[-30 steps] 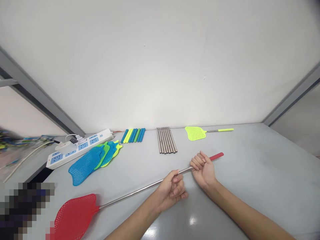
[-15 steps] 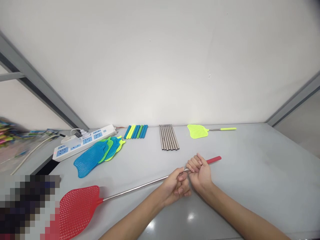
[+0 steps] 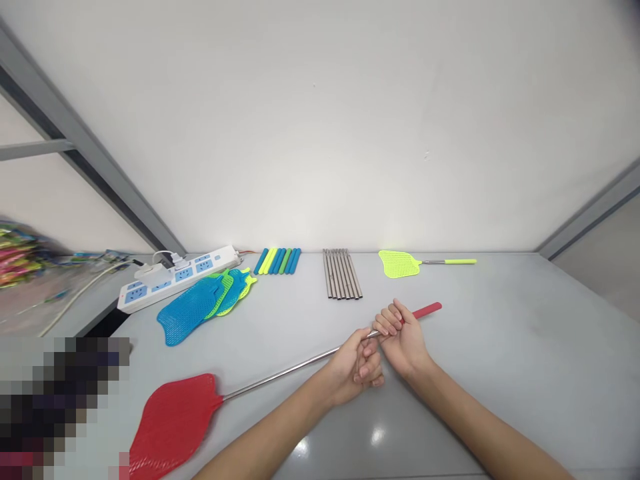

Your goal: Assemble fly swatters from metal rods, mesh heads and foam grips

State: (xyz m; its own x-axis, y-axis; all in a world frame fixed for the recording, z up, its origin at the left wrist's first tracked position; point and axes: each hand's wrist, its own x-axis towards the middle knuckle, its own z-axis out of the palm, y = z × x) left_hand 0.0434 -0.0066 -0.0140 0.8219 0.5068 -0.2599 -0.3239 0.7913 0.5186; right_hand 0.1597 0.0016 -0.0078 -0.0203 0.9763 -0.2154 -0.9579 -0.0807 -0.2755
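Observation:
A red fly swatter (image 3: 173, 423) with a long extended metal rod (image 3: 280, 375) lies slantwise across the front, its mesh head at the lower left. My left hand (image 3: 354, 367) is closed around the rod just short of the handle end. Right beside it, my right hand (image 3: 404, 337) wraps the rod where it meets the red handle (image 3: 427, 311), whose tip sticks out past the fist. The two hands are close together, and the fingers partly hide the joint between rod and handle.
At the back stand out a yellow fly swatter (image 3: 401, 264), several metal rods (image 3: 343, 275) and several coloured handles (image 3: 278, 261). Blue, green and yellow swatter heads (image 3: 191, 310) overlap by a white power strip (image 3: 175, 279). Colourful packets (image 3: 20, 257) lie far left.
The camera view has shifted slightly. The red swatter head looks turned, with its holes less visible. Both hands keep their hold on the swatter in nearly the same place.

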